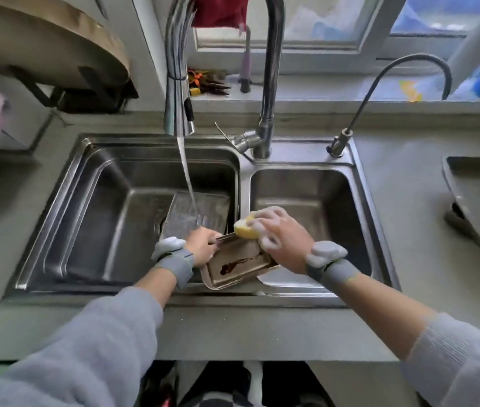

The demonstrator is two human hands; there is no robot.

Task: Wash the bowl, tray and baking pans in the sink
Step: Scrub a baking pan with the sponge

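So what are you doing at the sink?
A person is washing up. The left hand grips one edge of a small metal tray held over the divider of the double sink. The soapy right hand holds a yellow sponge at the tray's far edge. A dark stain remains on the tray. Water runs from the tap onto a baking pan in the left basin.

We count two basins in the sink (244, 183), left and right. We see two faucets: one tall faucet (265, 83) and one thin faucet (379, 92) at the far right. Two baking pans: one held pan (236, 267), one pan under the water (203, 210). One yellow sponge (246, 230). Two hands: left hand (202, 245), right hand (282, 239).
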